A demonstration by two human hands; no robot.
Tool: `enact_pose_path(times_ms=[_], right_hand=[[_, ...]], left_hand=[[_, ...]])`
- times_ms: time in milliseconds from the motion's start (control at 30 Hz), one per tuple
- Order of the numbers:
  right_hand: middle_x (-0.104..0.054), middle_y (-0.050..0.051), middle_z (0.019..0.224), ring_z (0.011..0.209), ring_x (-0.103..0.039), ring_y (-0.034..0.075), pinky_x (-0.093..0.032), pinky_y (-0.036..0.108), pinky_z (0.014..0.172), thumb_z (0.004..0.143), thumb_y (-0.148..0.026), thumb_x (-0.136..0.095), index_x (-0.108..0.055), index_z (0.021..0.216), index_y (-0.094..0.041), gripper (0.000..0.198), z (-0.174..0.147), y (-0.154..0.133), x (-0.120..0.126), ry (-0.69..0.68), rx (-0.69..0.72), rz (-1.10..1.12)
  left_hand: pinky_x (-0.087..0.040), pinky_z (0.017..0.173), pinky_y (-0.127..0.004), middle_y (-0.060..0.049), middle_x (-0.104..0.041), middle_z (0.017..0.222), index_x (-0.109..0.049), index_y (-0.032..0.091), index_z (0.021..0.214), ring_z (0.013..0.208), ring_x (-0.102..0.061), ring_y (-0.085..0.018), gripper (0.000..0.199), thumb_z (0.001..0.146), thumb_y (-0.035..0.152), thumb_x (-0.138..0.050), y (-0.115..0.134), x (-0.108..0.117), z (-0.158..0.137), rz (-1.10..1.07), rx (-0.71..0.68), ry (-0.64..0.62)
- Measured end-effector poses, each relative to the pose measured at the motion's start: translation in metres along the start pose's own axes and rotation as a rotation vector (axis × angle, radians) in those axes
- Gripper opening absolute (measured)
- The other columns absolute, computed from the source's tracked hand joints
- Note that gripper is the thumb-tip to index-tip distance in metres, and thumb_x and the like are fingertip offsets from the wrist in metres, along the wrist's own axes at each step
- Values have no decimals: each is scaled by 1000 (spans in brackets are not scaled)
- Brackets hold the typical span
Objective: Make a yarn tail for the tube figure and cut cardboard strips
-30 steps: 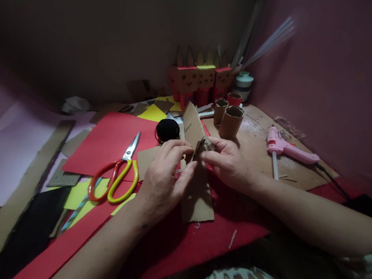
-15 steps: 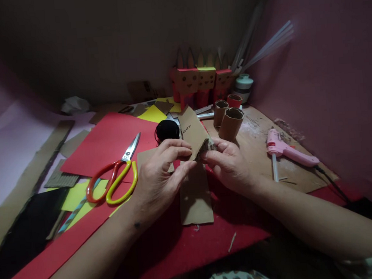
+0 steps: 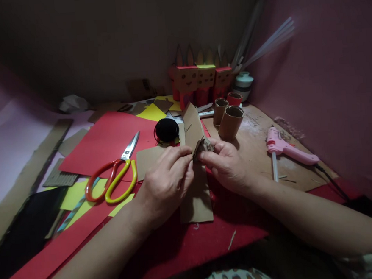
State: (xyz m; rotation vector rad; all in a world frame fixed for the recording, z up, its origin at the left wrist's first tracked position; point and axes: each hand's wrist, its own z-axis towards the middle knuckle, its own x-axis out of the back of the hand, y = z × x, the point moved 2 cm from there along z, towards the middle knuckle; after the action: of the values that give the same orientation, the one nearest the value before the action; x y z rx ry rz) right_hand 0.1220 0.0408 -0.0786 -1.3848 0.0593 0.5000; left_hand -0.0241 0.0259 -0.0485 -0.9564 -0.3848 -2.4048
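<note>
A piece of brown cardboard (image 3: 193, 124) with dark printing is held up between my two hands, its near end torn and ragged. My left hand (image 3: 169, 176) pinches its lower left corner, fingers closed. On the other side, my right hand (image 3: 224, 162) grips the frayed lower right edge between thumb and fingers. Beneath them a flat cardboard strip (image 3: 196, 206) lies on the red table surface. Just left of the held piece sit a black ball of yarn (image 3: 166, 130) and a square cardboard piece (image 3: 147, 162), partly behind my left hand.
Scissors (image 3: 112, 178) with red and yellow handles lie at left on red paper (image 3: 109, 132). Cardboard tubes (image 3: 231, 123) stand right of centre, before animal-faced cardboard figures (image 3: 188, 80). A pink glue gun (image 3: 288, 149) rests at right, its cord trailing off.
My left hand has curled its fingers and thumb in closer at the cardboard's corner. The held piece has turned and now looks narrower. My right hand keeps its grip.
</note>
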Motion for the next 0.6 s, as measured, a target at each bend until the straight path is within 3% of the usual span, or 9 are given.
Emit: enact_pose_path(times_ms=[267,600], right_hand=[[-57,-3,71,64,-50,8,-41,21,61,74,-10,-56,-60,79,-17,8,0,-4,-3,17,11,-49],[-62,-1,65,62,-55,10,-43,22,58,70,-13,-56,-60,69,-15,5,-3,-8,-5,83,-102,-191]], left_hand=[[-51,79,-26,-10,-66,89,-60,12,82,87,-62,-16,9,80,6,-54,9,4,2,24,105,60],[-52,75,-26,-6,-65,92,-58,17,80,87,-63,-15,11,82,8,-52,6,1,1,-14,174,24]])
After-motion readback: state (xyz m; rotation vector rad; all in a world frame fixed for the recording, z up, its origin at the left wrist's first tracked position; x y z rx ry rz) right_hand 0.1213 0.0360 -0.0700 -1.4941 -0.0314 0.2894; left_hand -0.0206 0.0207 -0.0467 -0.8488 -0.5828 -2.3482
